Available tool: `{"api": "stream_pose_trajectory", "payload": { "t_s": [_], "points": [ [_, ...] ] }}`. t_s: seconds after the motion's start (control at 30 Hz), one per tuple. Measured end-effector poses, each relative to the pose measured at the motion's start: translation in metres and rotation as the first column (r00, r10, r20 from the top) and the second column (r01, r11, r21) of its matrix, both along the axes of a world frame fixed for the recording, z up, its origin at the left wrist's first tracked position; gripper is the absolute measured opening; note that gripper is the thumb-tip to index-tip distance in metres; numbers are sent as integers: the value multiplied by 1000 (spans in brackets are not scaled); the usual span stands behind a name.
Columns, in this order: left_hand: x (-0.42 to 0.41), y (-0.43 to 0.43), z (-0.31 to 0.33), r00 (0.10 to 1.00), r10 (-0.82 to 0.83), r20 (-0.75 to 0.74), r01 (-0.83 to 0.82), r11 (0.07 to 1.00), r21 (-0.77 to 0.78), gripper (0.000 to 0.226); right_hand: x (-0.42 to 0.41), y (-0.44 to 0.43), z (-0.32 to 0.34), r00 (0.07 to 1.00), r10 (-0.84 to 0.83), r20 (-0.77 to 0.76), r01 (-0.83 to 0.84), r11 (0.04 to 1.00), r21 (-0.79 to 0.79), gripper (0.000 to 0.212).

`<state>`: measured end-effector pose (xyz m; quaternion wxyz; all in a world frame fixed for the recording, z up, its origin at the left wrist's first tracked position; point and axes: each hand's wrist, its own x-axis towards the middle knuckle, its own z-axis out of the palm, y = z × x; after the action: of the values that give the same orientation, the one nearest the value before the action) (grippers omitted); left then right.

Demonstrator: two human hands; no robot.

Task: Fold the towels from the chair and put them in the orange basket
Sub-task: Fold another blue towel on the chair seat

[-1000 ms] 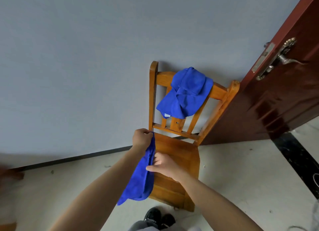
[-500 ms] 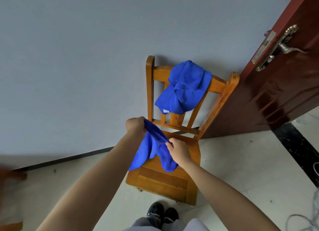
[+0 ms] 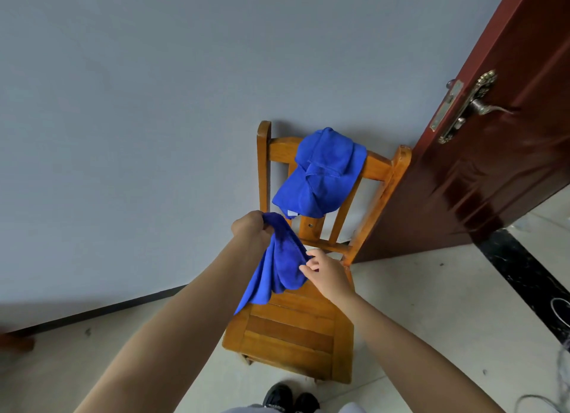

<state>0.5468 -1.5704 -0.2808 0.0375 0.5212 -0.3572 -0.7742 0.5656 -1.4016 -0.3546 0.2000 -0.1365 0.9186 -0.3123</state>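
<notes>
Left hand (image 3: 250,229) clutches the top of a blue microfibre towel (image 3: 279,272); right hand (image 3: 328,275) fingers (image 3: 307,269) pinch its edge. At twelve o'clock, a second blue towel (image 3: 324,172) drapes the wooden slatted chair (image 3: 293,335); its white tag (image 3: 291,213) is unreadable.
</notes>
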Motion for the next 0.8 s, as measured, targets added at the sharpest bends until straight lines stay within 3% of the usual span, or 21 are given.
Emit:
{"api": "stream_pose_trajectory", "payload": {
  "t_s": [0.1, 0.27, 0.43, 0.57, 0.63, 0.67, 0.73, 0.8],
  "points": [
    [0, -1, 3, 999, -25, -38, 25, 1000, 6, 22, 9, -20, -10, 999, -32, 40, 36, 995, -95, 49],
    [8, -13, 11, 1000, -16, -23, 16, 1000, 6, 10, 8, -46, -14, 962, -257, -92, 241, 958, -159, 57],
    [22, -21, 24, 998, -9, -56, 10, 1000, 24, 6, -2, -54, -16, 987, -111, -118, 90, 982, -167, 38],
    [29, -24, 29, 999, -27, -42, 27, 1000, -10, 11, 0, -62, 0, 989, -121, -90, 81, 931, -356, 41],
    [32, -24, 31, 999, -19, -38, 19, 1000, 1, 11, 6, -66, 3, 993, -51, -102, 21, 962, -271, 13],
    [33, -24, 31, 999, -13, -32, 13, 1000, 12, 11, 9, -67, 3, 994, -32, -105, 8, 976, -219, 11],
    [35, -24, 31, 1000, -8, -29, 8, 1000, 30, 11, 12, -64, -3, 992, -51, -112, 34, 988, -151, 29],
    [38, -24, 31, 999, -6, -36, 8, 999, 39, 9, 14, -58, -1, 985, -86, -148, 72, 993, -92, 24]
  ]
}}
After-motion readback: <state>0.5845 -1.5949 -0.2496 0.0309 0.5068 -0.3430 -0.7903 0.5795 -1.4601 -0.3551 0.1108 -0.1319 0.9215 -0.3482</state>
